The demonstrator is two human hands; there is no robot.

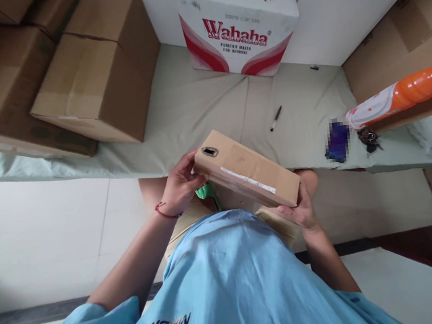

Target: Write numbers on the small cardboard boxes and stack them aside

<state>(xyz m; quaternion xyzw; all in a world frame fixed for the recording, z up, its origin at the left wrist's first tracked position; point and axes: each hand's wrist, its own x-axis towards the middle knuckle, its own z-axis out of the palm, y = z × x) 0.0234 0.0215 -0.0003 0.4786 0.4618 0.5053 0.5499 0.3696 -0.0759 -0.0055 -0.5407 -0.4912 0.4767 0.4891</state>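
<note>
Between my two hands is a long brown cardboard box (246,159), tilted with its left end higher in the view. A white printed strip runs along its near edge, and a dark oval ring with a hole sits near its left end. My left hand (183,183), with a red cord bracelet at the wrist, grips the left end, thumb on the near side. The right end rests in my right hand (300,210), whose thumb lies along the lower corner. Part of the fingers of both hands is hidden behind the box. It is held above my lap, at the front edge of the covered surface.
On the pale green cloth (210,99) lie a pen (276,118), a pixelated blue item (337,141) and keys (369,138). A white Wahaha carton (239,27) stands at the back. Brown cartons (88,72) fill the left; an orange-and-white bottle (400,94) lies at right.
</note>
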